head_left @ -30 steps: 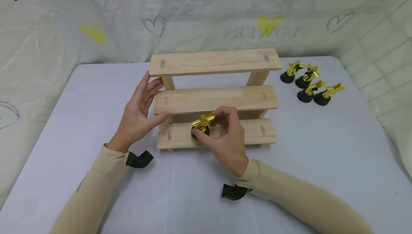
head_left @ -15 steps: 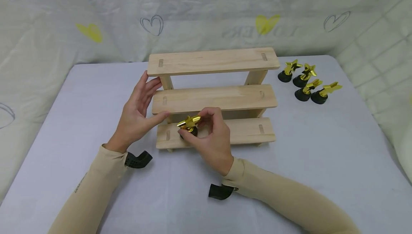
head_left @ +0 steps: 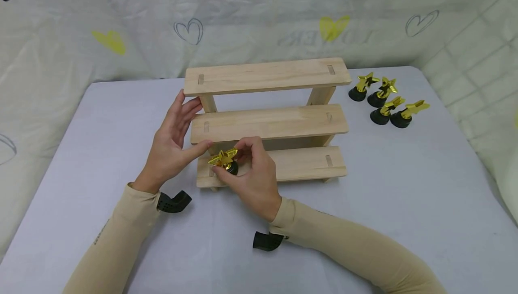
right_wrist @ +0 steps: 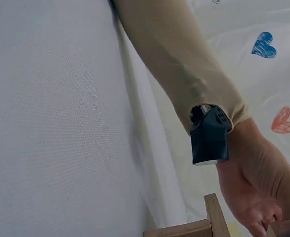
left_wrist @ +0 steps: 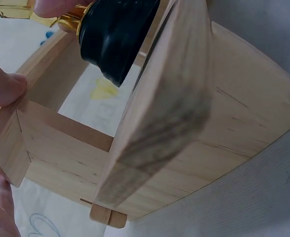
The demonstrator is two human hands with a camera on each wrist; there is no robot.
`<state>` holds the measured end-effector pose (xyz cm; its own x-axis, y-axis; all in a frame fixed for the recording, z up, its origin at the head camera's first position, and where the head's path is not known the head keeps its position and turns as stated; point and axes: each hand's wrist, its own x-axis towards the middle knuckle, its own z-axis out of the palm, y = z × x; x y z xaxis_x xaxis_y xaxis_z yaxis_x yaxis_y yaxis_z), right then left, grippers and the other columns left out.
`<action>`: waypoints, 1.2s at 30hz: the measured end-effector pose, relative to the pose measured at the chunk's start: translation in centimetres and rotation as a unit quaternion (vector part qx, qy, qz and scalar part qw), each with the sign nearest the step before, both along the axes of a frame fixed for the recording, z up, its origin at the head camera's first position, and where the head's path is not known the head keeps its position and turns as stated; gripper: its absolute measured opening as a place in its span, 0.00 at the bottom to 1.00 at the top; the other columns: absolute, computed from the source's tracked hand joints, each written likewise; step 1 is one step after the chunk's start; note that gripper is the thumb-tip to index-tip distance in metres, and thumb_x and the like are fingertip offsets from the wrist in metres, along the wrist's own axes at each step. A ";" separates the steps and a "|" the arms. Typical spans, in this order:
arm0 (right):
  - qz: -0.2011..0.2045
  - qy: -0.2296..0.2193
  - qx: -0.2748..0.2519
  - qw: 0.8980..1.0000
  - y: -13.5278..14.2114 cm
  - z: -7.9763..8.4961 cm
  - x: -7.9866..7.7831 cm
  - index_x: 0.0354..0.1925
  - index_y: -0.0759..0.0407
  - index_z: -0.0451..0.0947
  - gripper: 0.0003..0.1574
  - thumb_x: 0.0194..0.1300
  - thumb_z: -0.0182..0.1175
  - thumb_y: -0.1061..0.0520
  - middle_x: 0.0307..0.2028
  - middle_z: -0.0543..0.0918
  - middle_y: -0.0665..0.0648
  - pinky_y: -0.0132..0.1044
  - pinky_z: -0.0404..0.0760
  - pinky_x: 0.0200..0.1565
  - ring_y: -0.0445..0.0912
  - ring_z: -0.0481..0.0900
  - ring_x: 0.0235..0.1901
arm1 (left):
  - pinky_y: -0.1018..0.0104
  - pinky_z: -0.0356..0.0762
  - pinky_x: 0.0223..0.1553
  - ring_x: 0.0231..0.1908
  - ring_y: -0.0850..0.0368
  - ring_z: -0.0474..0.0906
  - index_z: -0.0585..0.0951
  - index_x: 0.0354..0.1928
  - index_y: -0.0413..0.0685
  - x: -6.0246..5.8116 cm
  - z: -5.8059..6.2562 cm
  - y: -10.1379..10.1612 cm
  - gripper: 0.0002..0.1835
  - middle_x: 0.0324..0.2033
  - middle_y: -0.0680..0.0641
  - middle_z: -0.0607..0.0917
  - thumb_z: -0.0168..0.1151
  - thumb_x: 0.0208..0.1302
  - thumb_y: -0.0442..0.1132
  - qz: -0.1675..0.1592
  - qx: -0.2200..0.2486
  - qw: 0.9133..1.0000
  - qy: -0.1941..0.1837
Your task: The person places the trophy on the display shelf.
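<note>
A three-tier wooden shelf [head_left: 267, 121] stands mid-table. My left hand [head_left: 167, 145] holds its left end, thumb on the end of the middle board and fingers behind beside the upright. In the left wrist view that thumb [left_wrist: 4, 86] lies against the wood. My right hand [head_left: 252, 175] pinches a small gold star trophy [head_left: 226, 157] between thumb and fingers. Its black base [left_wrist: 115, 39] is close over the left part of the bottom board [head_left: 301, 163]; the star leans left in the head view. The right wrist view catches my left hand [right_wrist: 258, 177] past the shelf's edge.
Several more gold star trophies [head_left: 386, 98] with black bases stand grouped at the table's back right, beside the shelf. A white sheet [head_left: 251, 20] printed with hearts hangs behind the white table [head_left: 404, 186]. Black wrist cameras [head_left: 174, 202] jut from both sleeves.
My right hand has carried the trophy left along the bottom board, from near its middle to its left end. My left hand keeps its hold on the shelf.
</note>
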<state>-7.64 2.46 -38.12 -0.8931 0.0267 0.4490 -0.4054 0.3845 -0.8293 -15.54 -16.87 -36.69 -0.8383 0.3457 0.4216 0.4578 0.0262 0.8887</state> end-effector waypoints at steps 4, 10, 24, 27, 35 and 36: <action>-0.009 0.001 0.017 1.000 0.0 -0.1 -0.1 0.48 0.62 0.68 0.37 0.50 0.83 0.58 0.39 0.80 0.59 0.35 0.83 0.41 0.48 0.80 0.38 | 0.76 0.58 0.80 0.74 0.63 0.67 0.47 0.84 0.54 0.0 0.1 0.0 0.66 0.76 0.35 0.67 0.68 0.49 0.10 -0.001 -0.002 1.000 0.003; -0.011 -0.004 0.027 1.000 -0.2 -0.2 -0.1 0.47 0.61 0.68 0.36 0.50 0.82 0.58 0.38 0.79 0.58 0.33 0.82 0.39 0.47 0.78 0.36 | 0.77 0.58 0.80 0.74 0.63 0.67 0.46 0.84 0.53 0.1 0.2 0.0 0.65 0.76 0.34 0.66 0.68 0.49 0.10 -0.002 -0.001 1.000 0.000; -0.009 -0.012 0.041 0.999 -0.5 -0.4 -0.2 0.44 0.61 0.67 0.34 0.52 0.82 0.57 0.37 0.79 0.57 0.36 0.85 0.37 0.45 0.77 0.34 | 0.77 0.59 0.80 0.74 0.63 0.67 0.47 0.84 0.54 0.0 0.1 -0.1 0.65 0.76 0.37 0.67 0.69 0.49 0.11 0.006 -0.006 1.000 -0.002; -0.013 -0.012 0.042 0.999 -0.6 -0.4 -0.3 0.44 0.61 0.67 0.34 0.52 0.82 0.56 0.36 0.78 0.57 0.38 0.85 0.36 0.45 0.78 0.33 | 0.77 0.58 0.80 0.74 0.63 0.67 0.48 0.84 0.54 0.1 0.1 -0.1 0.65 0.76 0.37 0.66 0.69 0.49 0.11 0.006 -0.007 1.000 -0.003; -0.018 -0.007 0.043 0.999 -0.6 -0.4 -0.3 0.44 0.61 0.67 0.34 0.53 0.82 0.55 0.36 0.78 0.57 0.39 0.86 0.37 0.46 0.78 0.34 | 0.77 0.58 0.80 0.75 0.62 0.67 0.47 0.84 0.54 0.0 0.1 0.0 0.64 0.76 0.37 0.66 0.68 0.50 0.11 0.000 -0.003 1.000 -0.002; -0.019 -0.008 0.043 0.999 -0.5 -0.4 -0.2 0.43 0.61 0.67 0.34 0.53 0.82 0.55 0.36 0.78 0.57 0.39 0.86 0.37 0.46 0.78 0.34 | 0.77 0.58 0.80 0.75 0.62 0.67 0.47 0.84 0.54 0.0 0.1 0.0 0.64 0.76 0.37 0.66 0.68 0.50 0.11 -0.001 -0.003 1.000 -0.002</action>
